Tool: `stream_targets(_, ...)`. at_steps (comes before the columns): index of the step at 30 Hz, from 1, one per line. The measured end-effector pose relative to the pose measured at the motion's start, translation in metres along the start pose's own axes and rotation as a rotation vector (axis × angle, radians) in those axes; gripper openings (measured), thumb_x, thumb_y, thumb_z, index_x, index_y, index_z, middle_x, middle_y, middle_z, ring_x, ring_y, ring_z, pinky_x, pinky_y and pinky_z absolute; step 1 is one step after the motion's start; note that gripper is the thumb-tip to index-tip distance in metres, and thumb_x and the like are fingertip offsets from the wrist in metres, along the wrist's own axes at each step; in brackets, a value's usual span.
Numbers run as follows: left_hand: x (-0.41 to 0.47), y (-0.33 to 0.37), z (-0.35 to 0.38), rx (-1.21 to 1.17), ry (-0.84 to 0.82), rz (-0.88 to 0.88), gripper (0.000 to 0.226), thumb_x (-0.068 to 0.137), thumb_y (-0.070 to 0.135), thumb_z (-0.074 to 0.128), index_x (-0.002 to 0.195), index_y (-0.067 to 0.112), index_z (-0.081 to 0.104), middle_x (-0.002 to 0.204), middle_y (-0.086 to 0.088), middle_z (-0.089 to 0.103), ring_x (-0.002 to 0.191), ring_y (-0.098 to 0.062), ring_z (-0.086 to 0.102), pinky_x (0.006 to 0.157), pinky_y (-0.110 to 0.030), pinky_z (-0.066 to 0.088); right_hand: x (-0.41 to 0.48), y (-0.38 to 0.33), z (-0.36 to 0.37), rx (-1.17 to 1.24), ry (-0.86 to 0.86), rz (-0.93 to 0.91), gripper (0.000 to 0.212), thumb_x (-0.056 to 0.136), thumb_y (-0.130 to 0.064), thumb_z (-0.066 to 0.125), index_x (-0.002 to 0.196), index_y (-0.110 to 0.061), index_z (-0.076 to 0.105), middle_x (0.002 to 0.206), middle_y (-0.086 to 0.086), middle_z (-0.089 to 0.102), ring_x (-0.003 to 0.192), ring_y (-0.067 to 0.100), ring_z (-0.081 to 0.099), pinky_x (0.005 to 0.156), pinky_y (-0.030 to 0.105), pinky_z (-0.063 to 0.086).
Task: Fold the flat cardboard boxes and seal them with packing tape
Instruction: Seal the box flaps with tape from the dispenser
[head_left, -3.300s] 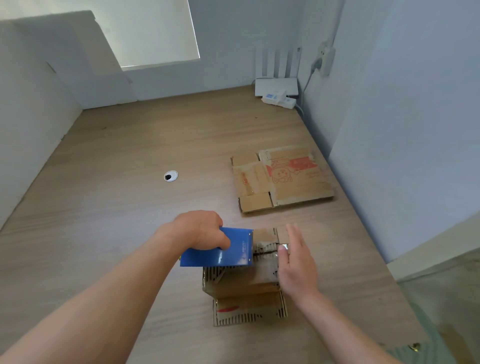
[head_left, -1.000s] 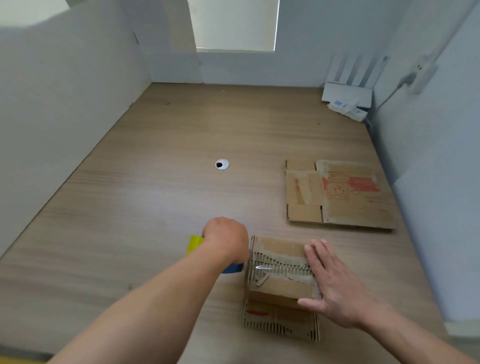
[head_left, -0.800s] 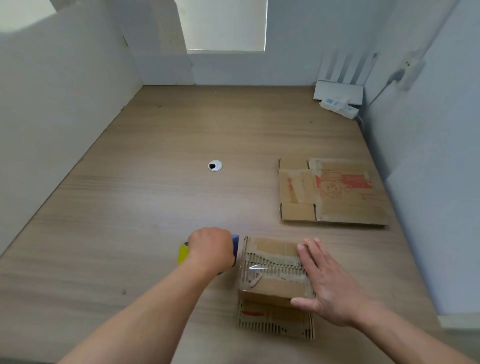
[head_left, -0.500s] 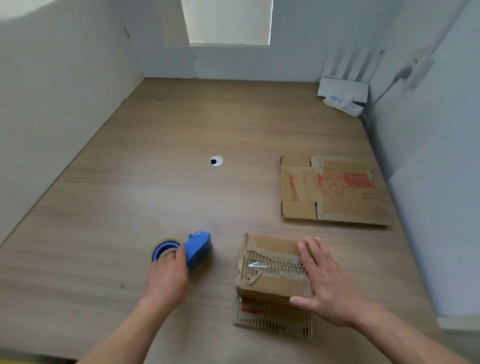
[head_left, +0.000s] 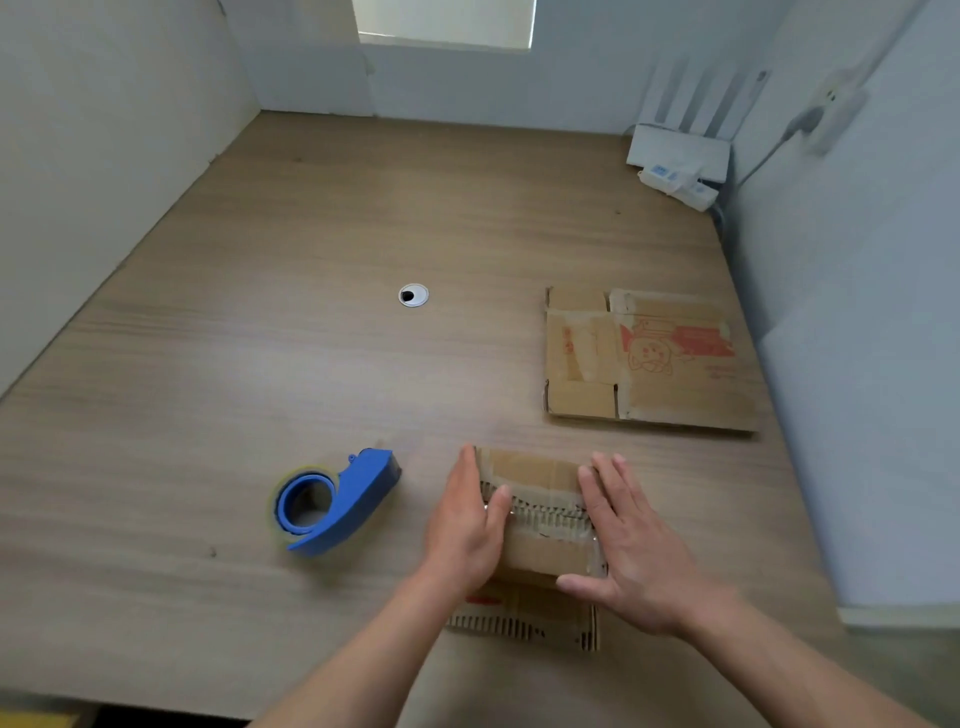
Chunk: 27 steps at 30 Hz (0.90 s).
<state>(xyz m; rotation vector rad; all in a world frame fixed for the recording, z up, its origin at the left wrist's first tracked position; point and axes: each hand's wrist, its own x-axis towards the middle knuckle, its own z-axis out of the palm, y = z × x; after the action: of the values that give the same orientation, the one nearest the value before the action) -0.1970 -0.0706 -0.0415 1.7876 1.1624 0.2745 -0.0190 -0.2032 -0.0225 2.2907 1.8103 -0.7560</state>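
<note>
A small folded cardboard box (head_left: 540, 519) stands on the wooden table near its front edge, with clear tape across its top seam. My left hand (head_left: 467, 525) lies flat against the box's left side, fingers straight. My right hand (head_left: 628, 540) rests flat on the box's right top, fingers spread. The blue tape dispenser (head_left: 337, 501) lies on the table to the left of the box, apart from both hands. A flat unfolded cardboard box (head_left: 644, 358) with red print lies further back on the right.
A round cable hole (head_left: 413, 295) sits in the wooden table (head_left: 260, 364) at mid-depth. A white router (head_left: 680, 150) and power strip (head_left: 680, 184) stand in the far right corner. White walls enclose the left, back and right sides.
My left hand set the tape dispenser down on the table at the left, let go of it, and moved right onto the box. My right hand stayed on the box.
</note>
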Motion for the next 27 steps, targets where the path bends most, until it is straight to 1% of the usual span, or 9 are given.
stream_targets(3, 0.009, -0.009, 0.001, -0.147, -0.066, -0.205, 0.07, 0.101, 0.051, 0.04, 0.159, 0.02, 0.015, 0.144, 0.016, 0.035, 0.141, -0.017, 0.035, 0.118, -0.035, 0.028, 0.001, 0.003, 0.007, 0.136, 0.065, -0.029, 0.104, 0.083, -0.086, 0.027, 0.148, -0.031, -0.032, 0.151, -0.014, -0.047, 0.14, 0.007, -0.042, 0.122, 0.039, -0.004)
stream_targets(6, 0.014, -0.023, -0.004, -0.323, -0.161, -0.366, 0.087, 0.079, 0.082, 0.041, 0.15, 0.031, 0.038, 0.15, 0.005, 0.047, 0.135, -0.019, 0.046, 0.115, -0.046, 0.036, 0.003, -0.002, 0.021, 0.391, 0.235, -0.003, 0.088, 0.086, -0.079, 0.015, 0.154, -0.032, -0.017, 0.155, -0.021, -0.04, 0.146, 0.002, -0.03, 0.123, 0.032, -0.003)
stream_targets(9, 0.015, -0.017, -0.006, -0.412, -0.228, -0.423, 0.053, 0.099, 0.062, 0.035, 0.135, 0.027, 0.054, 0.125, -0.002, 0.065, 0.115, -0.02, 0.06, 0.097, -0.038, 0.049, 0.007, -0.01, 0.035, 0.657, 0.367, 0.056, 0.081, 0.09, -0.067, 0.02, 0.154, -0.031, -0.013, 0.157, -0.023, -0.034, 0.146, -0.007, -0.023, 0.118, 0.016, -0.005)
stream_targets(13, 0.016, -0.004, -0.009, -0.39, -0.248, -0.444, 0.054, 0.104, 0.055, 0.027, 0.131, 0.019, 0.056, 0.114, -0.003, 0.067, 0.108, -0.019, 0.061, 0.085, -0.031, 0.047, 0.011, -0.015, 0.046, 0.974, 0.392, 0.144, 0.067, 0.097, -0.05, 0.03, 0.151, -0.044, -0.01, 0.163, -0.019, -0.018, 0.147, -0.007, -0.015, 0.126, 0.032, -0.003)
stream_targets(17, 0.017, 0.008, -0.014, -0.332, -0.258, -0.484, 0.058, 0.104, 0.057, 0.023, 0.129, 0.017, 0.057, 0.108, 0.002, 0.064, 0.102, -0.013, 0.058, 0.09, -0.034, 0.044, 0.008, -0.027, 0.046, 1.265, 0.389, 0.284, 0.063, 0.108, -0.035, 0.034, 0.151, -0.047, -0.01, 0.162, -0.022, -0.003, 0.151, 0.003, 0.003, 0.124, 0.031, 0.005)
stream_targets(20, 0.017, 0.021, -0.02, -0.205, -0.264, -0.451, 0.062, 0.104, 0.057, 0.02, 0.139, 0.017, 0.051, 0.109, 0.006, 0.059, 0.102, -0.016, 0.053, 0.099, -0.038, 0.041, 0.008, -0.029, 0.054, 1.419, 0.294, 0.446, 0.078, 0.092, -0.073, 0.04, 0.157, -0.044, 0.008, 0.16, -0.006, 0.034, 0.146, 0.022, 0.032, 0.122, 0.045, 0.026)
stream_targets(22, 0.017, 0.028, -0.024, -0.073, -0.255, -0.433, 0.066, 0.103, 0.058, 0.018, 0.142, 0.014, 0.048, 0.111, -0.001, 0.051, 0.101, -0.023, 0.048, 0.098, -0.04, 0.043, 0.005, -0.028, 0.061, 1.522, 0.209, 0.486, 0.087, 0.081, -0.083, 0.038, 0.154, -0.035, 0.034, 0.143, -0.001, 0.056, 0.135, 0.021, 0.049, 0.114, 0.041, 0.038)
stream_targets(25, 0.018, 0.029, -0.026, 0.01, -0.242, -0.493, 0.075, 0.099, 0.067, 0.02, 0.139, 0.01, 0.047, 0.114, -0.007, 0.048, 0.098, -0.03, 0.051, 0.084, -0.047, 0.054, -0.003, -0.021, 0.061, 1.398, 0.091, 0.466, 0.104, 0.074, -0.096, 0.03, 0.155, -0.031, 0.032, 0.155, -0.005, 0.044, 0.145, 0.016, 0.035, 0.123, 0.039, 0.02)
stream_targets(27, 0.019, 0.022, -0.026, -0.006, -0.202, -0.494, 0.08, 0.094, 0.073, 0.023, 0.134, 0.01, 0.05, 0.118, -0.008, 0.055, 0.101, -0.031, 0.057, 0.079, -0.049, 0.059, -0.006, -0.013, 0.057, 1.245, 0.168, 0.448, 0.12, 0.064, -0.103, 0.021, 0.158, -0.028, 0.022, 0.163, -0.005, 0.028, 0.15, 0.013, 0.022, 0.124, 0.038, 0.013)
